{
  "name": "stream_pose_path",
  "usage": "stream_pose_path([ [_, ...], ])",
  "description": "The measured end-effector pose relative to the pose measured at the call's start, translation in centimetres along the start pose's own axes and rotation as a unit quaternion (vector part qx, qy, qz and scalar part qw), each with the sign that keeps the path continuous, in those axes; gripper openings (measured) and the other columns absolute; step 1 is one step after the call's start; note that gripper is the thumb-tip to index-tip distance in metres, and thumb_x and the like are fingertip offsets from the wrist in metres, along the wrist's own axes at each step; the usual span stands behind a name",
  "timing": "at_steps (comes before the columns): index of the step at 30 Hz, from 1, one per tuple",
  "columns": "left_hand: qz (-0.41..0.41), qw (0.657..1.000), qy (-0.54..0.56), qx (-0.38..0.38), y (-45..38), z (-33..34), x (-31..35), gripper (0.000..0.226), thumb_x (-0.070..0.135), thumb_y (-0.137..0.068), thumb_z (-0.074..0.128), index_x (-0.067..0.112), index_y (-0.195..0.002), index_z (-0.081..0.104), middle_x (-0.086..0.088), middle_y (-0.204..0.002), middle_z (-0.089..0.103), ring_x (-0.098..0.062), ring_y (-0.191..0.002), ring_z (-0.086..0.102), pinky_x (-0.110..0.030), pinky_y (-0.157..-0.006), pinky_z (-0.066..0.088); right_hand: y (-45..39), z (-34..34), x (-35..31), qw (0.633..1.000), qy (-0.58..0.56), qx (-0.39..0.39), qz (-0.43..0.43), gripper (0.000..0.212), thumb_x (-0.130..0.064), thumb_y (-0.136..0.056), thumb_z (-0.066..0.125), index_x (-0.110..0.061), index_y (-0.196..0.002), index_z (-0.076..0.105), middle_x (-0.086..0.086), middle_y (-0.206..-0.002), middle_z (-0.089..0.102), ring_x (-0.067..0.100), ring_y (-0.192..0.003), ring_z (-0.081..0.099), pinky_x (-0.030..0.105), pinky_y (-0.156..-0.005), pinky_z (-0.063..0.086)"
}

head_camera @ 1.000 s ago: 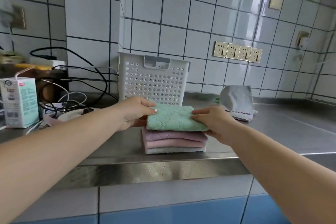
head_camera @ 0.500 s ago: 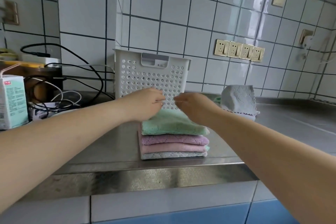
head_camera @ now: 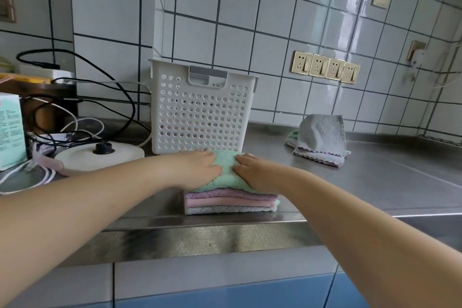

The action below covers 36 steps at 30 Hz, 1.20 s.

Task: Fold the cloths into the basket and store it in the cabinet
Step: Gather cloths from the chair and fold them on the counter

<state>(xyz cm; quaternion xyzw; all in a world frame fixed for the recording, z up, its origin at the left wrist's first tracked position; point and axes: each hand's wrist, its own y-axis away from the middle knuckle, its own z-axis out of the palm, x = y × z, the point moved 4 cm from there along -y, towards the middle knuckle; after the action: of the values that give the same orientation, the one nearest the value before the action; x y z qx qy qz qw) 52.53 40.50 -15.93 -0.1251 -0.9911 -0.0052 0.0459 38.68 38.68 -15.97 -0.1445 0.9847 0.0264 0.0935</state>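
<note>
From the head view we press our left hand (head_camera: 200,170) and right hand (head_camera: 252,172) flat, fingers straight, gripping nothing, on the folded mint-green cloth (head_camera: 226,170). It tops a stack of folded pink and white cloths (head_camera: 230,204) at the steel desk (head_camera: 375,182) edge. The white perforated plastic basket (head_camera: 200,112) stands just behind, a crumpled grey cloth (head_camera: 320,137) well to the right.

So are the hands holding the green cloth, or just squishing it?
Just squishing. The left hand and right hand press flat on top of the green cloth; neither has a grip on it.

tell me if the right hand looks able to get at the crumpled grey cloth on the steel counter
Probably yes. The right hand presses flat on the green folded cloth and holds nothing, and the bare stainless steel counter between it and the crumpled grey cloth has nothing in the way.
</note>
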Motion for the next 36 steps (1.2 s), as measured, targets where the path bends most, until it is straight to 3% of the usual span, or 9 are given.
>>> stream_pose_path([
  [2,-0.008,1.0,0.013,0.014,0.0,-0.2,-0.3,0.059,0.042,-0.1,0.021,0.013,-0.15,0.013,-0.005,-0.159,0.009,-0.018,-0.146,0.011,-0.033,-0.118,0.013,0.1,-0.1,0.0,0.999,0.005,0.019,-0.031,0.05,-0.04,-0.101,0.023,-0.017,-0.146,0.027,0.006,-0.154,0.024,0.026,-0.142,0.022,0.049,-0.115,0.018],
  [5,0.014,0.993,0.087,0.082,1.1,-2.1,1.1,0.055,0.049,-0.098,0.028,0.019,-0.143,0.038,-0.002,-0.151,0.035,-0.018,-0.137,0.033,-0.029,-0.109,0.027,1.9,-1.4,1.3,0.987,-0.109,0.114,-0.004,0.053,-0.054,-0.096,0.029,-0.032,-0.145,0.03,-0.001,-0.147,0.041,0.022,-0.134,0.038,0.046,-0.112,0.025],
  [9,0.11,0.967,0.156,0.166,3.7,-4.6,6.1,0.053,0.053,-0.093,0.041,0.024,-0.136,0.049,0.008,-0.142,0.047,-0.01,-0.131,0.04,-0.022,-0.101,0.028,7.5,-2.3,3.9,0.977,-0.119,0.175,-0.026,0.052,-0.053,-0.094,0.039,-0.033,-0.142,0.036,-0.007,-0.145,0.043,0.014,-0.131,0.042,0.032,-0.109,0.032],
  [13,0.194,0.955,0.144,0.174,5.6,-4.2,11.8,0.045,0.048,-0.09,0.05,0.029,-0.131,0.051,0.012,-0.135,0.052,-0.006,-0.123,0.046,-0.018,-0.093,0.029,14.2,-2.9,8.5,0.974,-0.107,0.196,0.025,0.045,-0.049,-0.092,0.045,-0.033,-0.134,0.046,-0.006,-0.14,0.047,0.014,-0.124,0.047,0.025,-0.094,0.036],
  [17,0.282,0.935,0.198,0.084,6.3,0.7,20.2,0.037,0.041,-0.087,0.059,0.023,-0.12,0.06,0.007,-0.119,0.064,-0.003,-0.106,0.057,-0.014,-0.085,0.037,24.0,0.1,16.0,0.967,-0.083,0.187,0.149,0.039,-0.043,-0.093,0.049,-0.028,-0.128,0.054,-0.004,-0.134,0.052,0.016,-0.119,0.05,0.024,-0.094,0.035],
  [22,0.324,0.915,0.236,-0.042,7.0,8.1,27.6,0.034,0.041,-0.087,0.059,0.026,-0.118,0.062,0.012,-0.112,0.066,0.003,-0.095,0.059,-0.003,-0.068,0.038,33.9,4.8,21.3,0.944,-0.121,0.139,0.272,0.034,-0.044,-0.093,0.048,-0.028,-0.121,0.06,-0.011,-0.124,0.059,0.009,-0.11,0.054,0.022,-0.09,0.037],
  [26,0.354,0.888,0.247,-0.159,9.4,14.9,33.6,0.034,0.044,-0.089,0.056,0.031,-0.12,0.06,0.015,-0.116,0.063,-0.003,-0.107,0.058,-0.02,-0.084,0.042,41.2,8.8,24.9,0.906,-0.159,0.121,0.373,0.032,-0.041,-0.094,0.049,-0.024,-0.118,0.062,-0.011,-0.12,0.061,0.01,-0.109,0.055,0.021,-0.087,0.038],
  [32,0.34,0.864,0.268,-0.256,10.7,24.4,39.0,0.032,0.034,-0.091,0.057,0.024,-0.121,0.061,0.01,-0.118,0.063,-0.004,-0.105,0.057,-0.014,-0.082,0.042,47.2,16.9,29.8,0.843,-0.181,0.053,0.503,0.033,-0.037,-0.093,0.05,-0.018,-0.115,0.065,0.002,-0.113,0.068,0.02,-0.104,0.061,0.034,-0.093,0.048],
  [36,0.357,0.873,0.222,-0.246,10.3,30.9,40.7,0.032,0.026,-0.093,0.055,0.02,-0.123,0.061,0.007,-0.129,0.059,-0.008,-0.118,0.053,-0.016,-0.092,0.036,48.9,22.6,31.5,0.81,-0.205,0.009,0.549,0.036,-0.031,-0.093,0.051,-0.01,-0.119,0.061,0.007,-0.12,0.065,0.023,-0.107,0.06,0.032,-0.092,0.048],
])
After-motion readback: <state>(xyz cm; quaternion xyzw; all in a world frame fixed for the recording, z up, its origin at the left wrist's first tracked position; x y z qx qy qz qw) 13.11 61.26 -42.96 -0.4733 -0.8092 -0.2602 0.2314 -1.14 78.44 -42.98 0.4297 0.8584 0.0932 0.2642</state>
